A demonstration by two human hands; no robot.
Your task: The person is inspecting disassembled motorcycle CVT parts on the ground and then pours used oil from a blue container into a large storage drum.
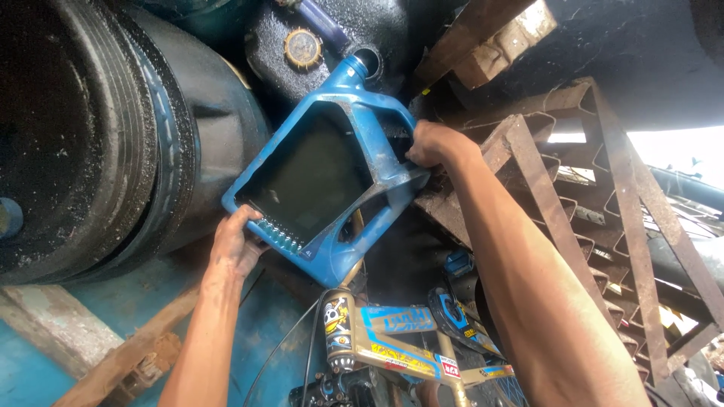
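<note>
Blue plastic oil jug (377, 143) held up at the middle of the view, tilted, open spout pointing up and away toward a dark opening in the black tank (332, 38) above. One broad side cut out, leaving a large rectangular window onto a dark, oily inside. Ribbed corner at the lower left, moulded handle along the right edge.

Left hand (235, 247) under the jug's lower left corner, grip closed around the ribbed edge, thumb up on the rim of the cut-out, fingers wrapped beneath and partly hidden. Right hand (434, 143) at the jug's right side near the handle, grip curled tight on the handle area, fingertips tucked out of sight behind the plastic. Both forearms reaching up from the bottom of the view, skin smudged with grime.

To the left, a large black drum (98, 136) lying on its side, ribbed rim facing the camera, surface speckled with grit, just beside the jug's left edge. On the tank, a round yellowish cap (303, 47) near the spout, plus a purple hose (320, 21) running off upward. To the right, a rusty steel frame (603, 196) of angle iron with zigzag bracing, touching or nearly touching the right hand's knuckles; hard to tell which. Below the jug, a small bicycle frame (400, 343) in yellow and blue with stickers, thin black cables (302, 339) trailing beside it. Blue-painted floor (45, 362) at the lower left, crossed by a rusty bar (136, 354).
</note>
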